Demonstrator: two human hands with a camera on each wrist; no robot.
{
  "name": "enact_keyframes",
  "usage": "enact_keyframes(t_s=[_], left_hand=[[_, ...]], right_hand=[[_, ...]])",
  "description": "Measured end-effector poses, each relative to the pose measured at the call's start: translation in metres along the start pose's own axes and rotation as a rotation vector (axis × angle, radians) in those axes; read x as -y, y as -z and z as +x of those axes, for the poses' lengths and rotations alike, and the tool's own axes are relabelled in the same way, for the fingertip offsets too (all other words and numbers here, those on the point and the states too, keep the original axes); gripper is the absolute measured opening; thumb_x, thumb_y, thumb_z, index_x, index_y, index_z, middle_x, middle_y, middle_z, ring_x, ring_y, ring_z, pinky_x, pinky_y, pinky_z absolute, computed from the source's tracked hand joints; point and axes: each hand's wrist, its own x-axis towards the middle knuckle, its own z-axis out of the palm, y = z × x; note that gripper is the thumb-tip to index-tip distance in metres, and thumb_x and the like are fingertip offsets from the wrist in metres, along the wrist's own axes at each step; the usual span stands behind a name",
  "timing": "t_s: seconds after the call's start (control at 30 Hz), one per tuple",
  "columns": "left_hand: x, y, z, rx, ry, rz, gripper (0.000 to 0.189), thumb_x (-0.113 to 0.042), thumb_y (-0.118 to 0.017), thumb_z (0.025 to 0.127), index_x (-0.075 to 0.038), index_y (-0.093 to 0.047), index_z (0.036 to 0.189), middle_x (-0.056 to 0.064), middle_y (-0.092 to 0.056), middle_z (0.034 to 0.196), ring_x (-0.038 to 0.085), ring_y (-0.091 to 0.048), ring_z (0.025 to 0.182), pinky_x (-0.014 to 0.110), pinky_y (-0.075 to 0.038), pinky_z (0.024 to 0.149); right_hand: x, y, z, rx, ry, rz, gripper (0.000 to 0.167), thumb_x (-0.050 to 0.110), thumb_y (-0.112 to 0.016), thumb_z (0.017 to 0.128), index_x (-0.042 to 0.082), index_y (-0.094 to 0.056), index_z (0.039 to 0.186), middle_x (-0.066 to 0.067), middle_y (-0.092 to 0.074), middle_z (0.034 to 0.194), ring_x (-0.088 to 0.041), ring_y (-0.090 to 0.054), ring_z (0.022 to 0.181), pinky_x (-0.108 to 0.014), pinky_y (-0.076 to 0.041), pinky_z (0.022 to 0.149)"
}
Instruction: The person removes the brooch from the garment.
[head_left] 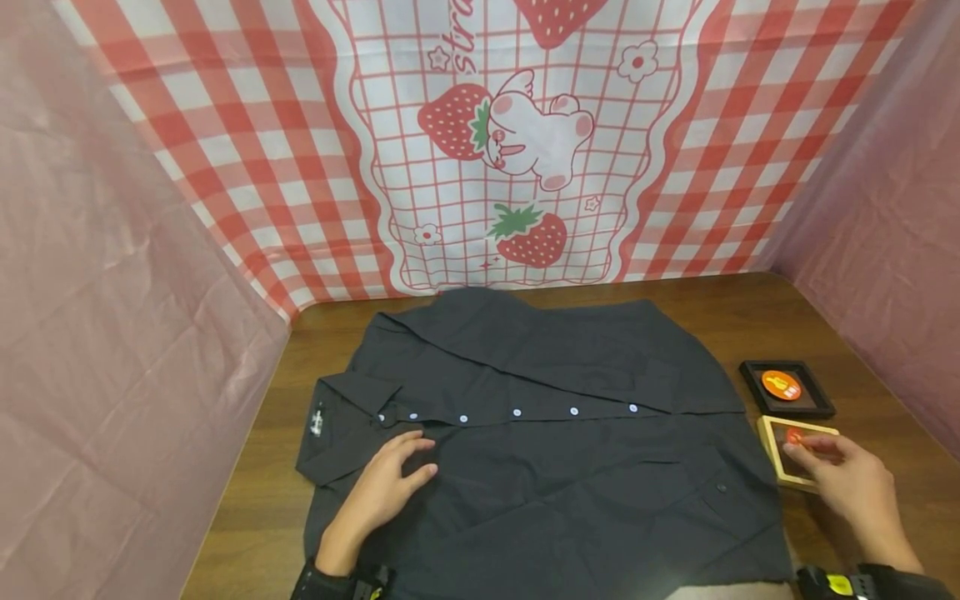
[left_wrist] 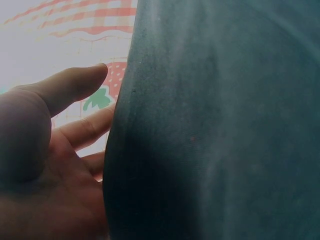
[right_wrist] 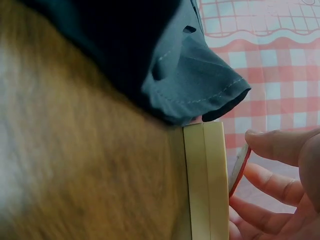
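A dark button-up shirt (head_left: 540, 483) lies spread on the table, its collar to the left and a row of pale buttons across it. My left hand (head_left: 382, 492) is over the shirt near the collar, fingers loosely bent and holding nothing. The left wrist view shows this hand (left_wrist: 55, 145) partly hidden by dark cloth. On the right, my right hand (head_left: 855, 483) pinches a small red round badge (head_left: 793, 435) over a yellow square tray (head_left: 771, 454). In the right wrist view the badge (right_wrist: 240, 172) is tilted, close beside the tray's wall (right_wrist: 207, 180).
Behind the yellow tray sits a black square tray (head_left: 795, 412) with an orange round badge (head_left: 782, 386) in it. The wooden table (head_left: 247, 492) meets a strawberry-print checked curtain (head_left: 270, 167) at the back. Pink cloth (head_left: 112, 333) hangs at both sides.
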Motion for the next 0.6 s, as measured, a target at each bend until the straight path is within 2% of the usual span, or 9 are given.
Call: enact_keyframes(t_s=[0.2, 0.4, 0.6], left_hand=[[0.0001, 0.0001, -0.001, 0.003, -0.007, -0.001, 0.034, -0.024, -0.068, 0.09, -0.011, -0.066, 0.121, 0.015, -0.054, 0.141, 0.039, -0.047, 0.133, 0.059, -0.037, 0.108], [0.0003, 0.0008, -0.0023, 0.006, -0.026, 0.004, 0.034, -0.026, -0.068, 0.09, -0.012, -0.066, 0.121, 0.016, -0.055, 0.14, 0.04, -0.048, 0.132, 0.06, -0.038, 0.106], [-0.0001, 0.0002, -0.0006, 0.01, 0.0, -0.003, 0.034, -0.025, -0.068, 0.09, -0.012, -0.066, 0.122, 0.015, -0.054, 0.141, 0.039, -0.047, 0.134, 0.06, -0.037, 0.108]], right_hand=[[0.0009, -0.0003, -0.001, -0.02, -0.032, -0.026, 0.053, 0.041, -0.061, 0.094, -0.01, -0.06, 0.112, -0.035, -0.064, 0.101, -0.051, -0.059, 0.087, -0.047, -0.041, 0.064], [0.0037, -0.0006, -0.0009, 0.019, -0.045, -0.089, 0.055, 0.041, -0.061, 0.094, -0.01, -0.058, 0.115, -0.039, -0.057, 0.114, -0.058, -0.054, 0.096, -0.057, -0.043, 0.072], [0.006, -0.0007, 0.0019, 0.045, -0.026, -0.149, 0.052, 0.035, -0.064, 0.093, -0.012, -0.056, 0.114, -0.041, -0.055, 0.109, -0.058, -0.053, 0.095, -0.059, -0.042, 0.072]])
